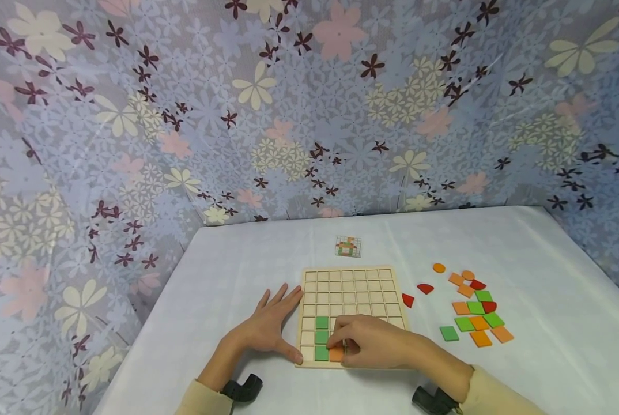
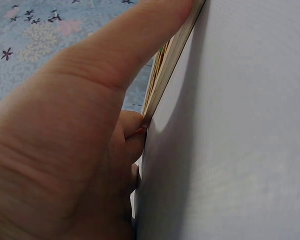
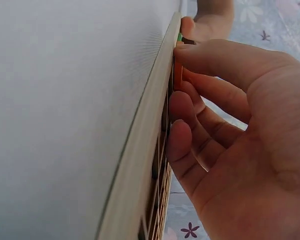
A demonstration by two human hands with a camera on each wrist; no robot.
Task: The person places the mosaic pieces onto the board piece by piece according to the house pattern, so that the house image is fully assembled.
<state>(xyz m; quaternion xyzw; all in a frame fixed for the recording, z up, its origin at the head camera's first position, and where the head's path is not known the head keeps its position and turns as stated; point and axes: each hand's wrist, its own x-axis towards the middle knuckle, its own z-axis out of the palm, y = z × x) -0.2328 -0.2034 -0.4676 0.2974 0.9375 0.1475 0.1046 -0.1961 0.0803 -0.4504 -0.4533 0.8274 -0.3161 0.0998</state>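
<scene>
A wooden grid board (image 1: 361, 284) lies on the white-covered table. Three green square tiles (image 1: 322, 337) fill a column of cells near its lower left. My right hand (image 1: 376, 344) pinches an orange square tile (image 1: 336, 354) at the bottom row, just right of the lowest green one. In the right wrist view, thumb and fingers hold this orange tile (image 3: 178, 75) at the board's frame, the other fingertips close over the grid. My left hand (image 1: 269, 329) is spread along the board's left edge, thumb at the near corner and fingertips touching the frame farther up.
Right of the board lie loose orange and green squares (image 1: 464, 324), orange discs (image 1: 439, 268) and red quarter-round pieces (image 1: 425, 288). A small pattern card (image 1: 348, 246) sits beyond the far edge. A flowered curtain (image 1: 299, 115) hangs behind the table.
</scene>
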